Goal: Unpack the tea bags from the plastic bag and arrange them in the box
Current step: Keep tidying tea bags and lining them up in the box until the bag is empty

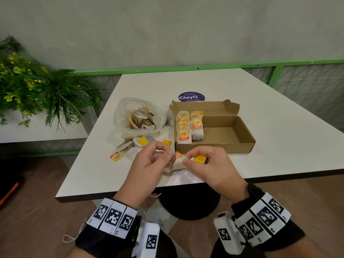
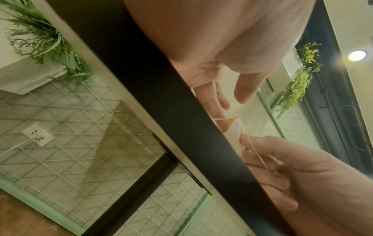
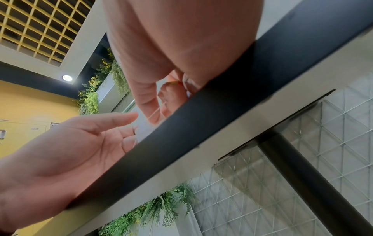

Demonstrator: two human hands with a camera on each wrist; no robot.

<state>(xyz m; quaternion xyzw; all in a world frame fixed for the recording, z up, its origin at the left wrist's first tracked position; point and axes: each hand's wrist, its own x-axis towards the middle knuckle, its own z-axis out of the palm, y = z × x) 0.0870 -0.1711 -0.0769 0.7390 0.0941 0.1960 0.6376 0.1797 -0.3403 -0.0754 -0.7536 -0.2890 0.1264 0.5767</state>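
Near the table's front edge, both hands hold one white tea bag [image 1: 179,163] between them. My left hand [image 1: 168,155] has its fingers curled at the bag's left side. My right hand [image 1: 188,158] pinches the bag's corner, with a yellow tag [image 1: 200,158] under its fingers. In the left wrist view the tea bag [image 2: 234,132] shows past the table edge, and its string runs over the right hand [image 2: 282,167]. The open cardboard box [image 1: 242,144] holds several Lipton tea bags [image 1: 184,135] at its left end. The clear plastic bag [image 1: 137,116] to its left holds more.
Loose tea bags [image 1: 141,142] and a loose tag [image 1: 116,156] lie on the white table [image 1: 279,146] in front of the plastic bag. A purple ClayGo sticker [image 1: 191,97] sits behind the box. A leafy planter [image 1: 37,86] stands to the left.
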